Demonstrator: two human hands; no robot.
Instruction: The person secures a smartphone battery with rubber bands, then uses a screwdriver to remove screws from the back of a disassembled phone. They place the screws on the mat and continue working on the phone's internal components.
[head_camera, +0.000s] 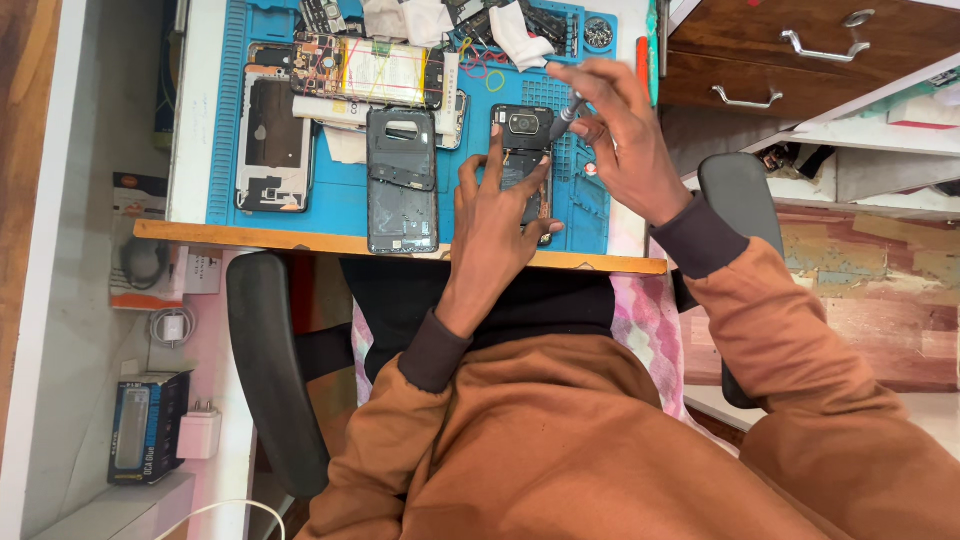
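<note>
My left hand (495, 225) lies flat over the lower half of an opened phone (522, 140), fingers spread and pressing it down onto the blue work mat (340, 190) — not gripping, just pinning it in place. The phone sits toward the right side of the mat, camera end away from me. My right hand (620, 150) is closed in a pinch around a small screwdriver (565, 115), tip angled down to the phone's upper right corner, beside the camera block.

Just left of the phone — a dark phone frame (402, 180), lying lengthwise, its near end at the desk edge (300, 238). Further left, a second phone shell (272, 140), light-rimmed. Behind them a phone with its back off (375, 70), coloured wires across it. White cloth scraps (520, 40) along the mat's far edge. Wooden drawers (790, 60) with metal handles to my right. Both sleeves brown, dark cuffs.
</note>
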